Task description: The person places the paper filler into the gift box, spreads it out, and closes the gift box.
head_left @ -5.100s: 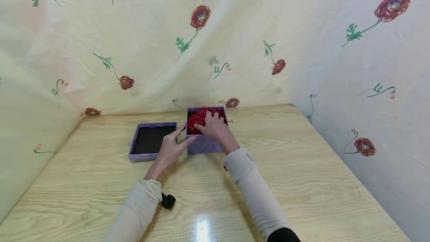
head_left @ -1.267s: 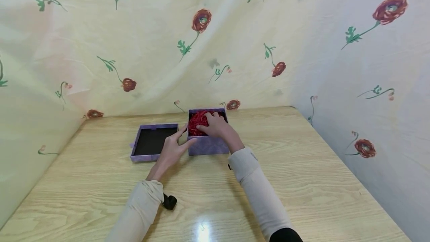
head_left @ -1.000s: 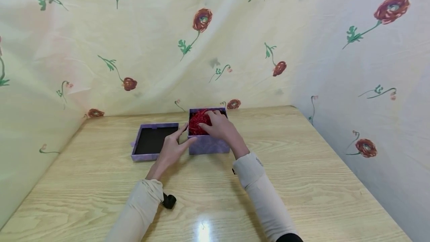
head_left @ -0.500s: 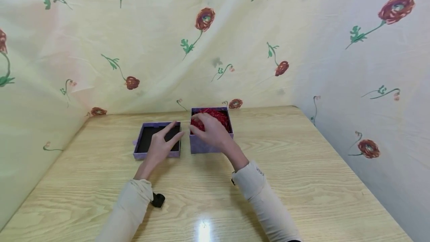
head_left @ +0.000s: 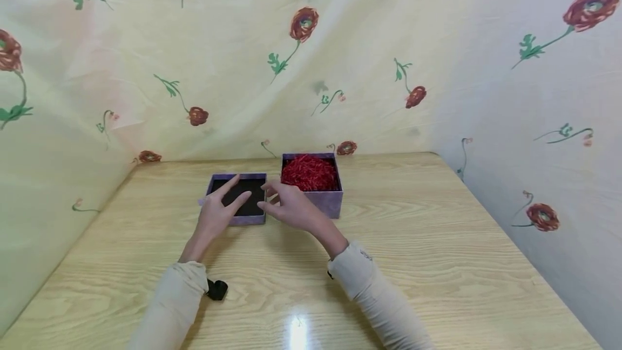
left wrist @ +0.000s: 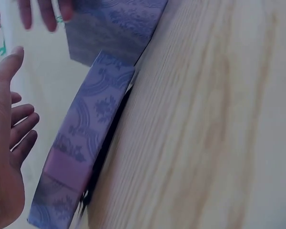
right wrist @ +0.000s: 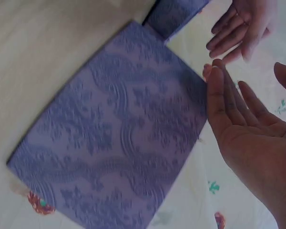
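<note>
Two hands, left hand (head_left: 217,212) and right hand (head_left: 288,209), flank one lid (head_left: 252,216) beside one box (head_left: 330,202).

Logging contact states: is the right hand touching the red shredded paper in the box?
Apart. The head view shows the right hand in front of the box, clear of the red shredded paper.

Sitting on one wooden table (head_left: 413,253): one purple box (head_left: 324,203) holding red paper shreds (head_left: 309,173), one upturned purple lid (head_left: 236,219), two hands.
</note>
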Demonstrator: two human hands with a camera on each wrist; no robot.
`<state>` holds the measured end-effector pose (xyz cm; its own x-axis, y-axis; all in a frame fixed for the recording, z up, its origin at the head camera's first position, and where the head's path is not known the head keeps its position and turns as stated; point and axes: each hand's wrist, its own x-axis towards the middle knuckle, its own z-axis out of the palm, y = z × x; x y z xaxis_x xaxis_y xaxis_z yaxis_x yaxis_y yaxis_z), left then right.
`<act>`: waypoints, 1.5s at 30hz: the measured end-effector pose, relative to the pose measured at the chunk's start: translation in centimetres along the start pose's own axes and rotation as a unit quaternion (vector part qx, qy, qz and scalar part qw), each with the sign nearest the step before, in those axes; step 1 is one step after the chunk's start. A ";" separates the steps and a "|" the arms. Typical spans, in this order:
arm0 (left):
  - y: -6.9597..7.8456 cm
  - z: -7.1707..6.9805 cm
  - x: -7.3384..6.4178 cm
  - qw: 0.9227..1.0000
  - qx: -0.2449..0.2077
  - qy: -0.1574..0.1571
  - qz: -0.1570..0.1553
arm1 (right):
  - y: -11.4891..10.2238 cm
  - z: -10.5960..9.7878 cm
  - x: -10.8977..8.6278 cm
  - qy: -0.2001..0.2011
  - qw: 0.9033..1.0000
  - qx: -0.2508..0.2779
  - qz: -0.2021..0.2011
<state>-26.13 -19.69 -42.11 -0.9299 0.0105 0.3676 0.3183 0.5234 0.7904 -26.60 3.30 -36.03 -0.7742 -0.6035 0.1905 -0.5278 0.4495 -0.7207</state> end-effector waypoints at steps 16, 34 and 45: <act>-2.4 -3.6 -1.5 0.999 0.012 -0.005 -0.035 | -0.1 2.7 1.1 -0.029 0.994 -0.024 0.107; -4.1 -6.5 -2.9 0.990 0.072 -0.074 -0.098 | 0.9 3.5 1.7 -0.097 0.985 -0.027 0.140; -4.7 -6.6 -3.1 0.986 0.077 -0.101 -0.104 | 1.4 4.1 2.3 -0.091 0.985 -0.015 0.144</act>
<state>-23.56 -27.80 -43.77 -0.9948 0.0513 0.0880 0.1000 0.6554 0.7487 -27.66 -0.13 -39.29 -0.8192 -0.5551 -0.1442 -0.3074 0.6372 -0.7068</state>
